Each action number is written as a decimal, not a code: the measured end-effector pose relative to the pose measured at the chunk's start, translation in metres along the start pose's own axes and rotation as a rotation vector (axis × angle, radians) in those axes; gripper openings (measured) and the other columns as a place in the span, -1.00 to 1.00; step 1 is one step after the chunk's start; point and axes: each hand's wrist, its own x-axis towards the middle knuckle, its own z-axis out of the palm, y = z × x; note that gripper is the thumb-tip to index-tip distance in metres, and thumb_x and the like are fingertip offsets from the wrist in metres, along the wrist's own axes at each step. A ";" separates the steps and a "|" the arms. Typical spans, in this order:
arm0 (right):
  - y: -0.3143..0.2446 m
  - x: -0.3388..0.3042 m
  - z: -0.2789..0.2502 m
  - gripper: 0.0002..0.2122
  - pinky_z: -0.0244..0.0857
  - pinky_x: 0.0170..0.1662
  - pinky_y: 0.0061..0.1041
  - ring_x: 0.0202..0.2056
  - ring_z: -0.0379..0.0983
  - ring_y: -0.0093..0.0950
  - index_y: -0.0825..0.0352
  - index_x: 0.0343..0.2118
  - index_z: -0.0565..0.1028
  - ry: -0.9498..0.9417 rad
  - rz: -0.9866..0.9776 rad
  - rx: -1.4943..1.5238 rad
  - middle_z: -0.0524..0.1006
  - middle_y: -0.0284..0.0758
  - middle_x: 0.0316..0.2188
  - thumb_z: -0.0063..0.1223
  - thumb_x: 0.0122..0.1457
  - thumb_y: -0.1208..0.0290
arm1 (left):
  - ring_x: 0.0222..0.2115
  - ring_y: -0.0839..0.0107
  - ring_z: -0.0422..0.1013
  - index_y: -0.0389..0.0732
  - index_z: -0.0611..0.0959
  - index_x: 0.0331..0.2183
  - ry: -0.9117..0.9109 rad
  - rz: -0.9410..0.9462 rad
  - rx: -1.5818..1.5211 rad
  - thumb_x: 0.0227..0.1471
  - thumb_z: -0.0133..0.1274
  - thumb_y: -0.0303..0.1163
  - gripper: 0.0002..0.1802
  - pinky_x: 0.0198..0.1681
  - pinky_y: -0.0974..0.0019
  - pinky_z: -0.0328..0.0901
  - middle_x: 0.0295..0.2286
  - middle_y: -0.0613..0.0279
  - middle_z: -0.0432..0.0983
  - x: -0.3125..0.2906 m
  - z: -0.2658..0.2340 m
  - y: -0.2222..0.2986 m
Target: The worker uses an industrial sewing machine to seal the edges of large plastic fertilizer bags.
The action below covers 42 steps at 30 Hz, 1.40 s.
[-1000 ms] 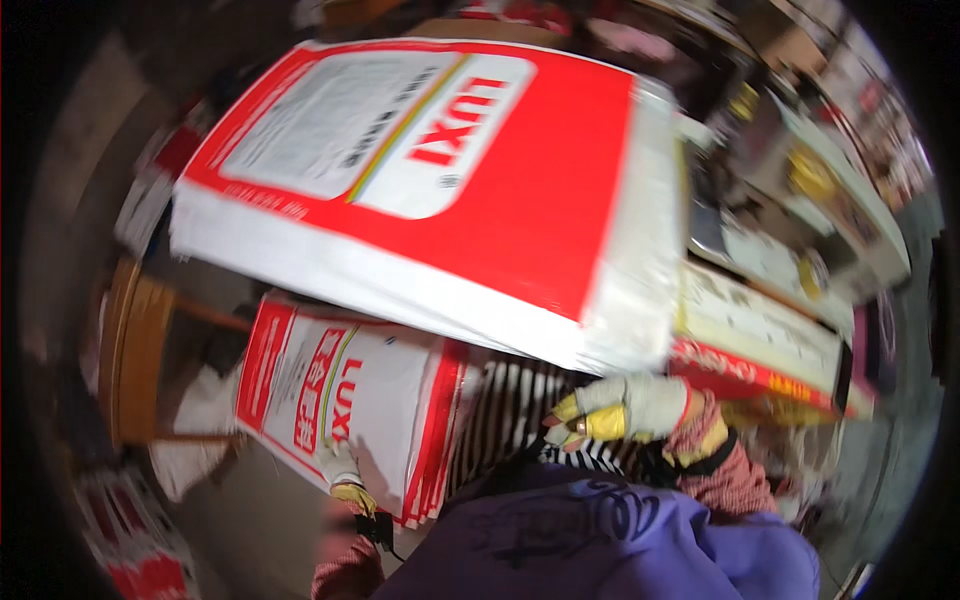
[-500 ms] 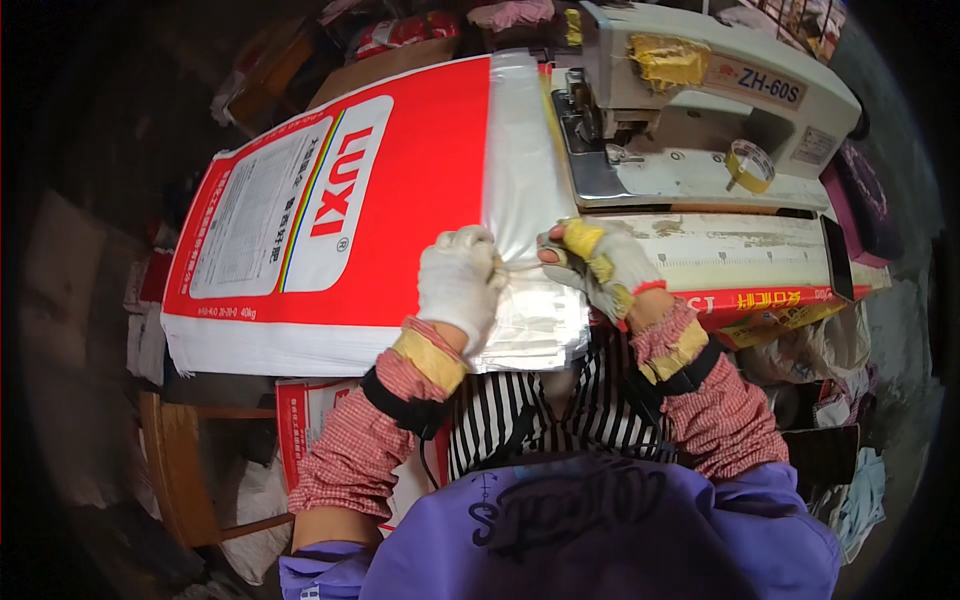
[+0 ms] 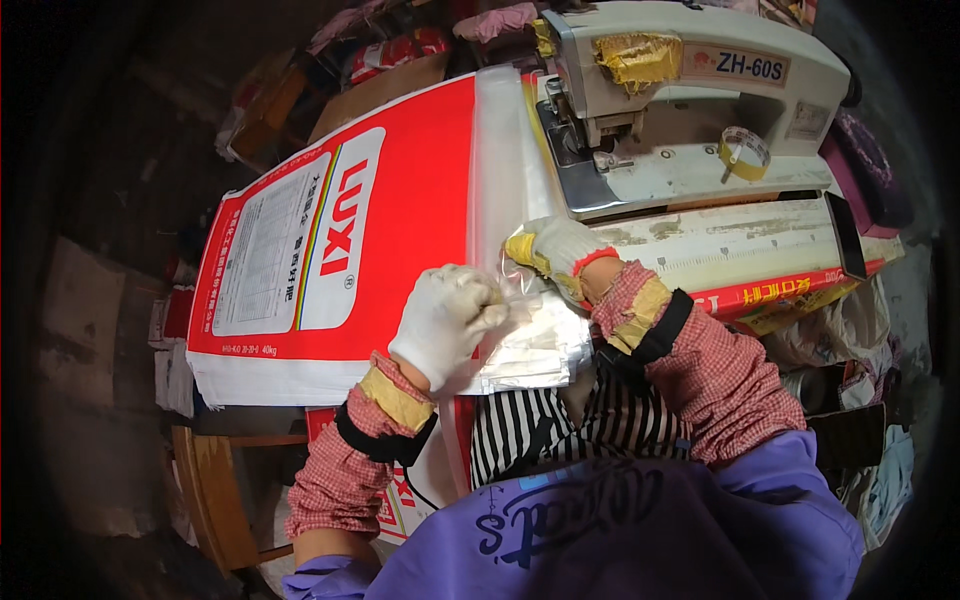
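Observation:
A stack of red and white woven sacks (image 3: 415, 230) lies before me. Clear plastic liners (image 3: 497, 150) stick out along its right side. My left hand (image 3: 450, 315), in a white knit glove, is closed at the near part of the liner edge, its fingers curled round the film. Just right of it, my right hand (image 3: 560, 255) wears a glove with yellow tape on the fingers. Its bent fingers pinch the same film, though the tips are partly hidden. Between both hands the plastic is creased and pulled up.
A white sewing machine (image 3: 700, 95) stands at the far right, with a roll of tape (image 3: 744, 153) on its bed. In front of it runs a worn board with a ruler scale (image 3: 700, 255). A wooden stool (image 3: 215, 490) is at the lower left.
My hands have shifted along the liner edge, the left toward me and the right turned over with its back up. The film between them is more wrinkled. The whole view has shifted slightly.

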 end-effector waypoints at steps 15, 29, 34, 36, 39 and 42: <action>-0.023 -0.005 0.014 -0.73 0.35 -0.25 -0.22 -0.36 0.49 -0.19 0.31 -0.26 0.50 0.511 -0.411 -0.881 0.54 -0.14 -0.41 0.01 0.02 0.27 | -0.50 0.48 0.44 -0.32 0.49 -0.43 0.590 -0.464 -0.735 0.04 0.07 -0.44 -0.86 -0.37 0.47 0.34 -0.51 0.17 0.52 -0.002 -0.099 -0.040; -0.018 0.056 0.056 -0.80 0.38 -0.26 -0.51 -0.34 0.48 -0.44 0.31 -0.28 0.50 0.147 -0.867 -0.848 0.55 -0.38 -0.38 0.01 0.08 0.33 | -0.46 0.37 0.44 -0.29 0.48 -0.60 0.004 -0.232 -0.288 -0.14 0.12 -0.53 -0.87 -0.36 0.40 0.34 -0.47 0.16 0.50 -0.107 -0.107 0.020; 0.007 0.124 0.043 -0.73 0.36 -0.26 -0.51 -0.36 0.45 -0.49 0.20 -0.27 0.47 0.762 -0.107 -2.650 0.50 -0.41 -0.40 -0.17 0.21 0.13 | -0.41 0.12 0.36 -0.22 0.50 -0.51 -0.919 0.091 -0.442 -0.14 0.05 -0.34 -0.84 -0.30 0.22 0.31 -0.50 0.13 0.39 -0.123 -0.078 0.029; 0.004 0.124 0.042 -0.66 0.36 -0.25 -0.51 -0.35 0.44 -0.49 0.20 -0.18 0.44 0.722 0.061 -2.941 0.50 -0.40 -0.35 -0.21 0.22 0.05 | -0.39 0.16 0.38 -0.21 0.50 -0.47 -0.994 0.054 -0.390 -0.13 0.08 -0.31 -0.81 -0.29 0.25 0.31 -0.48 0.13 0.40 -0.115 -0.078 0.038; -0.013 0.101 0.040 -0.55 0.34 -0.30 -0.52 -0.40 0.41 -0.50 0.22 -0.06 0.40 0.706 0.382 -3.476 0.49 -0.39 -0.33 -0.26 0.22 -0.07 | -0.42 0.29 0.42 -0.20 0.55 -0.47 -1.291 -0.108 -0.199 -0.08 0.13 -0.33 -0.85 -0.31 0.32 0.33 -0.49 0.19 0.45 -0.078 -0.091 0.044; -0.026 0.061 0.048 -0.50 0.21 -0.59 -0.60 -0.62 0.32 -0.55 0.22 0.02 0.35 0.997 0.728 -4.291 0.46 -0.45 -0.51 -0.22 0.21 -0.09 | -0.43 0.36 0.44 -0.22 0.55 -0.49 -0.704 -0.006 -0.321 -0.06 0.17 -0.44 -0.89 -0.33 0.33 0.35 -0.47 0.21 0.51 -0.012 -0.118 0.042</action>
